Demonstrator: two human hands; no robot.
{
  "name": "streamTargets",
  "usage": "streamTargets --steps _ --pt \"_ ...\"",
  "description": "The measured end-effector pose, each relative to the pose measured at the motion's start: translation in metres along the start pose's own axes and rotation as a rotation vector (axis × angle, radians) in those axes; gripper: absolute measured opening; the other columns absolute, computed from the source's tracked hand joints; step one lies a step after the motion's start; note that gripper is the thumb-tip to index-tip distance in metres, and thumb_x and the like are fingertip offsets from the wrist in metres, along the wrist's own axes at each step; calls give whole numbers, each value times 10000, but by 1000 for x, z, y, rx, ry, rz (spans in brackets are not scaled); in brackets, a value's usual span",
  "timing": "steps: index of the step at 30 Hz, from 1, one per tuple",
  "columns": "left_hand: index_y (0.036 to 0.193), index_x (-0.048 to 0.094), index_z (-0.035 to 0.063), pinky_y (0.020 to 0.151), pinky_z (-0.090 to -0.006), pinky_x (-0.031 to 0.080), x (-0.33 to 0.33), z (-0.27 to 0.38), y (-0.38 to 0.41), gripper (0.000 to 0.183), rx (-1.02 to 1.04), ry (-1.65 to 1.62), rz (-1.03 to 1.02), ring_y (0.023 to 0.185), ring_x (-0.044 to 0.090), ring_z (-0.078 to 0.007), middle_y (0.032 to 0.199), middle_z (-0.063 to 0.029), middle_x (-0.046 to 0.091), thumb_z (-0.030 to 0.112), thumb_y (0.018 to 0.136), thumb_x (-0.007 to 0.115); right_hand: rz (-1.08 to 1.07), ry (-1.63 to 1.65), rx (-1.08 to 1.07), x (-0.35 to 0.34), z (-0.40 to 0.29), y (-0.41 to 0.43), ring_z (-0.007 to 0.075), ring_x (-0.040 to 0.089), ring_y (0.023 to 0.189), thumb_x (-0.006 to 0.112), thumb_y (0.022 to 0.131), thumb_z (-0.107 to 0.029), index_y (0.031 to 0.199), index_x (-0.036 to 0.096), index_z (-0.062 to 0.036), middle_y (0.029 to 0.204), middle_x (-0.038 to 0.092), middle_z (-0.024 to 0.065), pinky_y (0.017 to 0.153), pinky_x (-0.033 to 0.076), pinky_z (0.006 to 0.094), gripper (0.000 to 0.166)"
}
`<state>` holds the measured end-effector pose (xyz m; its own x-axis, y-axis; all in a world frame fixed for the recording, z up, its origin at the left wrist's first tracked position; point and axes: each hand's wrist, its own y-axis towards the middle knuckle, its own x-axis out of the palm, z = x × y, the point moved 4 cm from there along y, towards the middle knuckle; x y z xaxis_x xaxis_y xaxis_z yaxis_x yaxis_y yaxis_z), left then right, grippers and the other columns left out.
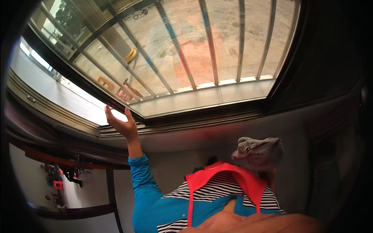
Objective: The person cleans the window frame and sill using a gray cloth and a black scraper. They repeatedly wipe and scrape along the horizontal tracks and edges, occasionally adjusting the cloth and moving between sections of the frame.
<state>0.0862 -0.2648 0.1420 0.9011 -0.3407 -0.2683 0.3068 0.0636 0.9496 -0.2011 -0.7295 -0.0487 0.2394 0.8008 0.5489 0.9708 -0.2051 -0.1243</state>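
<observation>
My left hand [123, 125] is raised to the dark frame of a sliding window sash [122, 108]. Thumb and fingers are spread in a C shape, the tips at the sash edge; whether they press on it I cannot tell. A crumpled grey cloth [260, 147] is bunched in my right hand [262, 164], low on the right in front of the wall. The cloth and shadow hide most of that hand's fingers. Behind the sash, the glass pane [186, 58] carries a red and blue reflection. Below it runs the metal window track [180, 125].
Outside the glass stand metal security bars [240, 43], with wooden stools [105, 83] and a bicycle [140, 14] beyond. A dark curtain [40, 131] hangs at left. Farther left are people and a red plastic stool [58, 185]. My red apron [227, 171] bulges forward.
</observation>
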Motion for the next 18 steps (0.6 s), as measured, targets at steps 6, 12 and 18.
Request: streamTargets --steps 6,12,18 --pt "1534 289 46 1143 -543 257 13 -39 13 652 59 580 -159 1456 298 -342 1567 -220 282 89 927 523 -1 -42 38 19 10 23 201 607 916 674 874 -157 1083 625 -20 1021 653 103 769 505 358 255" --pt "1545 247 52 1147 -543 254 0 -105 22 665 73 787 -228 1458 298 -321 1574 -194 283 119 948 531 -71 -63 90 48 28 57 198 612 889 673 871 -148 1054 636 -13 993 660 101 750 506 351 230" --pt "1559 240 122 1140 -532 274 -9 -168 31 805 64 926 -241 1469 287 -273 1590 -121 293 228 892 678 -120 -80 115 78 39 72 195 617 862 671 868 -139 1026 648 -7 965 667 100 730 507 344 207"
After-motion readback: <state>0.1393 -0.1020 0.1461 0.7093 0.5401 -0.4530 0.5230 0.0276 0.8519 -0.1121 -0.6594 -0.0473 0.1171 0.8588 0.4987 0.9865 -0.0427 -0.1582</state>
